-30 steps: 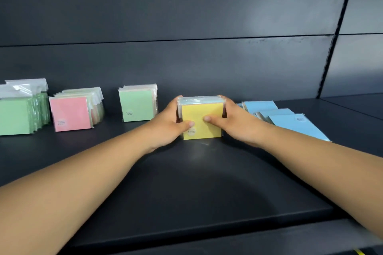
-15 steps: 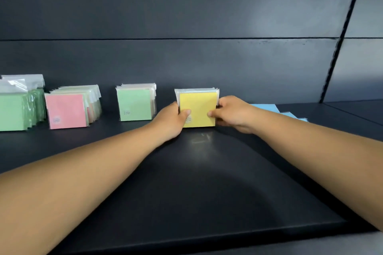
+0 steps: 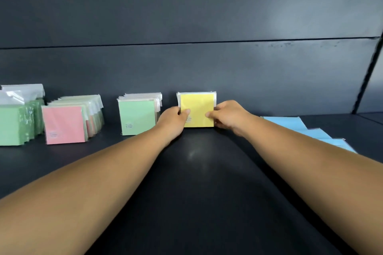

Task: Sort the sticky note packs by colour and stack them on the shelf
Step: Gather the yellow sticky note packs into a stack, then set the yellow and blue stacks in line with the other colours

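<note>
A stack of yellow sticky note packs (image 3: pixel 197 109) stands upright on the dark shelf (image 3: pixel 196 182), close to the back wall. My left hand (image 3: pixel 173 119) grips its left side with the thumb on the front face. My right hand (image 3: pixel 227 117) grips its right side the same way. To the left stand a green stack (image 3: pixel 137 117), a pink-fronted stack (image 3: pixel 65 124) and another green stack (image 3: pixel 15 124). Blue packs (image 3: pixel 290 124) lie flat on the shelf to the right, partly hidden by my right arm.
The dark back wall (image 3: pixel 186 68) rises right behind the stacks. A dark vertical post (image 3: pixel 366 80) marks the shelf section's right end. Bare shelf surface lies between my forearms, toward the front edge.
Both hands have pushed the yellow stack farther back toward the wall and set it upright in line with the other stacks. The grip has not changed.
</note>
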Motion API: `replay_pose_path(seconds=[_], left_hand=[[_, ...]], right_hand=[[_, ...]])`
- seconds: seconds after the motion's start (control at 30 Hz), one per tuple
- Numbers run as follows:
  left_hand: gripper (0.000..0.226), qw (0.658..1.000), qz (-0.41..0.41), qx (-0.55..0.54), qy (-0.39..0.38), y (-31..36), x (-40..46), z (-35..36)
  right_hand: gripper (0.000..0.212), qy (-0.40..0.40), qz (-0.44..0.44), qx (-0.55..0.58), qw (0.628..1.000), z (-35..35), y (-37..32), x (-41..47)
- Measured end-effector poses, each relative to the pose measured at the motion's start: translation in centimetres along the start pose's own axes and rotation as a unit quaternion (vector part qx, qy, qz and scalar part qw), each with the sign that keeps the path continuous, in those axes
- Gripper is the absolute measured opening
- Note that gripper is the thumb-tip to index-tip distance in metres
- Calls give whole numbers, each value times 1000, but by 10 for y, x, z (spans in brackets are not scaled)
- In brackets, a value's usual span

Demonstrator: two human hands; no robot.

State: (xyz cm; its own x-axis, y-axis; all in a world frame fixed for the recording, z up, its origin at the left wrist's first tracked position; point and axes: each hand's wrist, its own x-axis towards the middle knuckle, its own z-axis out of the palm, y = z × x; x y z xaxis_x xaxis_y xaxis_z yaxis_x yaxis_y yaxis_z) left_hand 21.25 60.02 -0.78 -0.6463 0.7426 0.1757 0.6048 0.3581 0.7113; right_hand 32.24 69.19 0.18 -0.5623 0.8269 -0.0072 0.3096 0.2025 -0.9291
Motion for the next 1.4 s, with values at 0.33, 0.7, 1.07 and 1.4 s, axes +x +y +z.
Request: replay_pose_path(seconds=[0.33,0.7,1.07,1.4], left_hand=[[33,995,6,-96,-9,-7,0,3],[32,992,20,-126,-3,-8,-2,4],[36,994,6,-110,4,-7,-4,0],[32,981,152,-79,95,19,-53,-2]], right_hand=[[23,3,-18,-12,1000,-2,12,-1],[34,21,-82,-134,987,1,11,-5],[49,14,-52,-120,991,-4,17,2],[40,85,-86,-278,953,-75,-23,-44]])
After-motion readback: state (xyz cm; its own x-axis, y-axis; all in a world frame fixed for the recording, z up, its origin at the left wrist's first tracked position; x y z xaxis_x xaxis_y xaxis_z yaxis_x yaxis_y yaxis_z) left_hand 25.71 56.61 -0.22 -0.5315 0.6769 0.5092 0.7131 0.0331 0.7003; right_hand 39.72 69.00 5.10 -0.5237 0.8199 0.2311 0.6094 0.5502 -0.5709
